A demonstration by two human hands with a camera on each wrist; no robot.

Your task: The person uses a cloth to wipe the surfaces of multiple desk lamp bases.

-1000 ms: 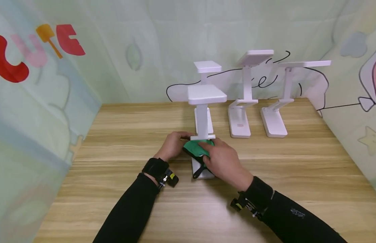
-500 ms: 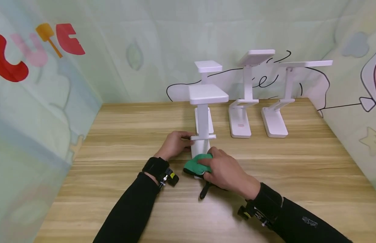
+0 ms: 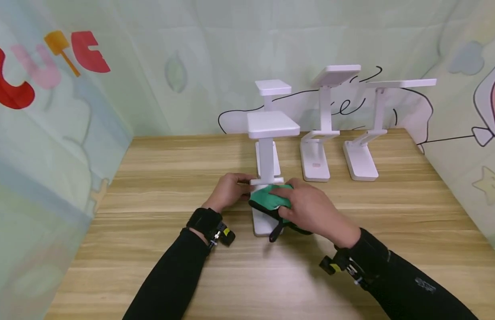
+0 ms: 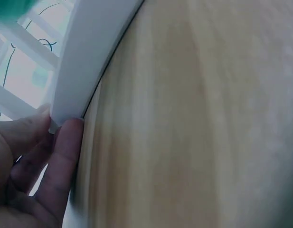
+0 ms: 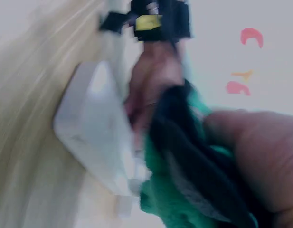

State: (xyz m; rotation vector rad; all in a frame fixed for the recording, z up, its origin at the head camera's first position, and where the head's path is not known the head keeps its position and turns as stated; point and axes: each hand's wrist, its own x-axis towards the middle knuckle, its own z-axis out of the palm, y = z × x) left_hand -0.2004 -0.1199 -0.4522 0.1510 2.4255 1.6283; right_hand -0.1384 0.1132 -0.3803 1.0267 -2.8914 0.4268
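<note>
A white desk lamp (image 3: 273, 124) with a flat square head stands in the middle of the wooden table. My left hand (image 3: 228, 192) grips the back left of its base (image 3: 264, 223); the left wrist view shows thumb and fingers at the base's corner (image 4: 70, 107). In my right hand (image 3: 314, 210) is a green cloth (image 3: 265, 198) with black trim and a dangling black loop (image 3: 276, 233). That cloth lies over the upper part of the base, just below the lamp's hinge. Blurred in the right wrist view, the cloth (image 5: 170, 199) bunches under the thumb.
Directly behind the middle lamp is another white lamp (image 3: 273, 87), partly hidden by it. Two more lamps, one with a tilted head (image 3: 337, 75) and one with a level head (image 3: 403, 84), stand at the back right. Printed curtains (image 3: 215, 53) border the table (image 3: 171, 164).
The right hand with the cloth slid toward the front end of the base, then back up toward the hinge and somewhat right. My left hand stayed on the base.
</note>
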